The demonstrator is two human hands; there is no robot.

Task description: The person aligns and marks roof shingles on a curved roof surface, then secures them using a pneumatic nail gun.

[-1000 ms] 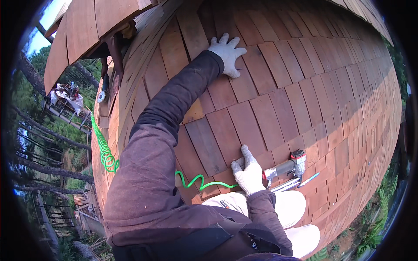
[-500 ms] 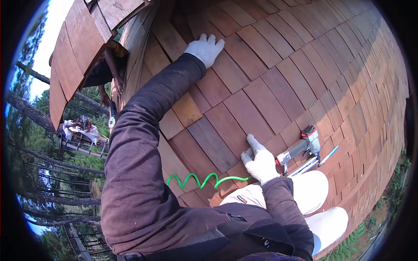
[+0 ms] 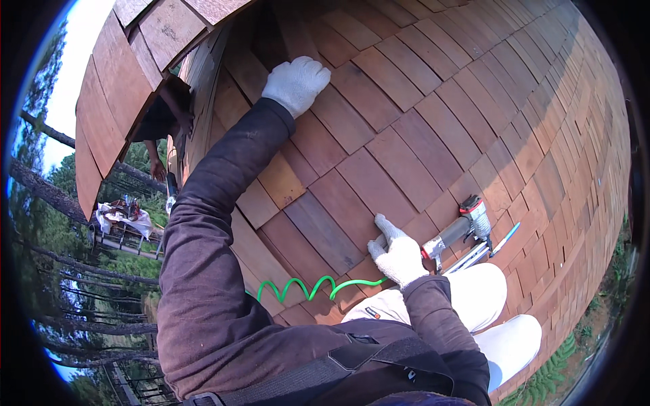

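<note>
While the left hand [image 3: 296, 86] curls its fingers together over the shingles [image 3: 371, 184], I cannot tell from here whether they touch. Lower down, the green hose [image 3: 310, 295] coils toward the right hand [image 3: 399, 256], whose visible fingers stand apart. Just right of those fingers, the nailer [image 3: 455, 235] lies on the shingles, beside the white-clad knee [image 3: 482, 287].

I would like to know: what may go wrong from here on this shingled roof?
The nail gun appears to rest on shingles that seem sloped, so it might slide. The green coiled hose stretches near the white trousers and could snag a leg. The blue pen-like item appears loose and might roll away.
</note>
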